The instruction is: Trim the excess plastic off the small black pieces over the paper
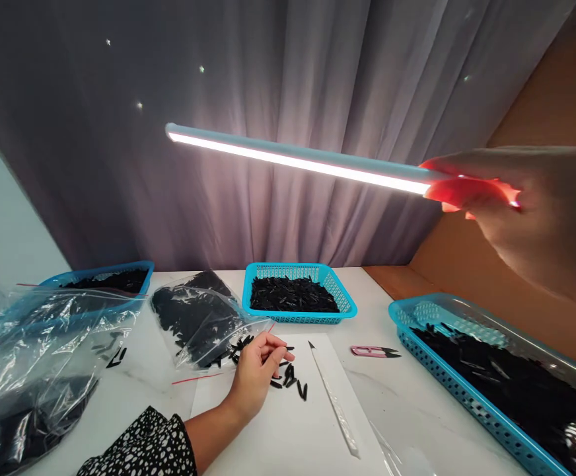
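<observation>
My right hand (540, 218), raised at the upper right, is closed around one end of a lit LED light bar (298, 158). The glow shines red through the fingers. Low in the middle, my left hand (257, 370) rests over a white sheet (248, 436), its fingers curled together. One short black strip shows beside its fingertips; whether the fingers grip anything is hidden. Several small black strips (289, 377) lie scattered around that hand. Right of them, a white pencil-like stick (335, 400) with a dark pointed tip lies slanted on the sheet.
Pink-handled thread snips (374, 352) lie right of the sheet. Blue baskets of black strips stand at the back (350, 309), right (471, 403) and left (150, 264). Clear zip bags (189, 357) (45, 344) holding black pieces lie left. A grey curtain (268, 218) hangs behind.
</observation>
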Demonstrator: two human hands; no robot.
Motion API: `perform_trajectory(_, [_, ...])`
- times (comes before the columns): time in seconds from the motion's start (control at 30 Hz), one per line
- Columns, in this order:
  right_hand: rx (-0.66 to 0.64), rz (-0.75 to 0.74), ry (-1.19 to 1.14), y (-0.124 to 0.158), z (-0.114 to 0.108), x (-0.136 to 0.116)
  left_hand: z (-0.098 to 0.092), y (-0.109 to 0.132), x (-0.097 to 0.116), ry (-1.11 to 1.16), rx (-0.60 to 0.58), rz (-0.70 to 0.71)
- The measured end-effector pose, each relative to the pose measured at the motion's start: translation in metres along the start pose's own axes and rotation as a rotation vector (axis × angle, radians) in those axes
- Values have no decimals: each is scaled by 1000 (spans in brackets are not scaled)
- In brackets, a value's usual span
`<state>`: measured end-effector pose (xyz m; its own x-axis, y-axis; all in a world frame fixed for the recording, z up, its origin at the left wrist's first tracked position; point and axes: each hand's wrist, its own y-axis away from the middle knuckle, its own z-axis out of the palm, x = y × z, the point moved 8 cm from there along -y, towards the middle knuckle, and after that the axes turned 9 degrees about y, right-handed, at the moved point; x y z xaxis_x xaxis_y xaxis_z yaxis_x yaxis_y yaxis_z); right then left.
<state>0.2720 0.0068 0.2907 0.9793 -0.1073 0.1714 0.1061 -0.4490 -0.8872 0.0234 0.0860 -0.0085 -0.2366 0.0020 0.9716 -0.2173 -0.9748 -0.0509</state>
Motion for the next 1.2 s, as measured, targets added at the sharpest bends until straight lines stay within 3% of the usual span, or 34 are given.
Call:
perform_trajectory(0.13, [13, -6, 74, -5, 5, -9, 0, 0, -2, -7, -6, -3])
perform_trajectory(0.47, [-3, -27, 150, -8, 21, 0, 1, 0, 0, -44, -10, -15])
perform_trajectory(0.67, [-165, -42, 168, -5, 42, -7, 3, 1, 3, -47, -16, -11])
perform_trajectory(0.97, [-90, -47, 204, -2, 26, -16, 3, 1, 2, -53, -15, -18])
perform_trajectory(1.2, [-170, -80, 145, 5, 36, -29, 3, 1, 2, -56, -19, -16])
